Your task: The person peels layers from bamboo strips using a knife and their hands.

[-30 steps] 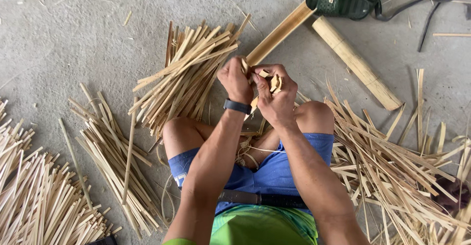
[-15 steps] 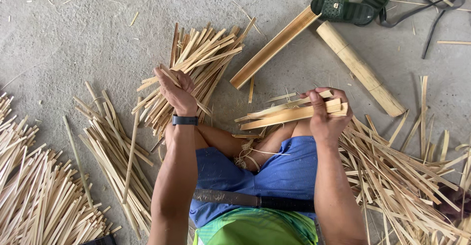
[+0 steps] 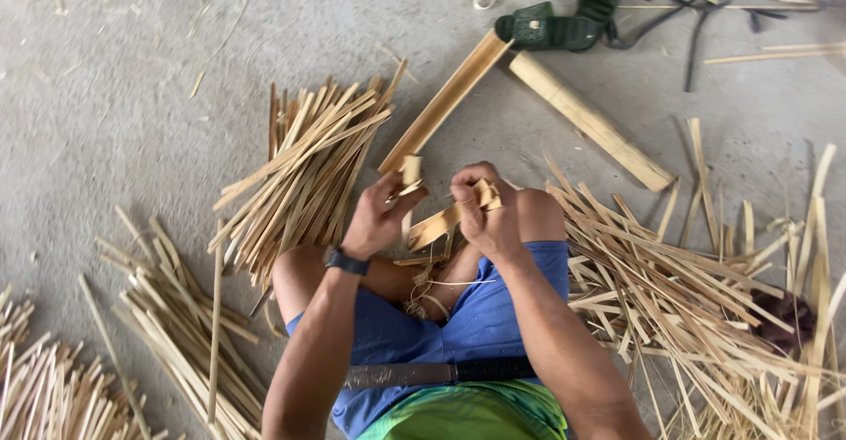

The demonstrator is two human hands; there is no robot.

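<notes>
At the centre of the frame the left hand [image 3: 377, 215] is closed on a short bamboo strip [image 3: 411, 175] that stands upright out of its fingers. Just right of it, the right hand [image 3: 483, 212] is clamped around a small bundle of bamboo strips [image 3: 441, 222] that slants down toward the left hand; the two hands sit close together, a narrow gap between them, above the person's bent knees and blue shorts [image 3: 476, 325]. A dark watch [image 3: 346, 262] bands the left wrist, and a long knife [image 3: 423, 373] lies across the lap at lower centre.

Left of the hands a fanned pile of strips [image 3: 304, 171] touches the left knee. Further piles [image 3: 167, 316] fill the lower left, running to the frame edge. On the right a wide, loose heap of strips [image 3: 705, 290] presses against the right thigh and reaches the right and bottom edges. Above the hands a split bamboo half [image 3: 445, 100] and a round bamboo pole [image 3: 589, 121] angle apart from a pair of green sandals [image 3: 564, 18] at upper centre, with dark cords [image 3: 705, 8] beside them.

Bare concrete floor [image 3: 132, 78] lies across the upper left, and a smaller patch shows between the pole and the right heap.
</notes>
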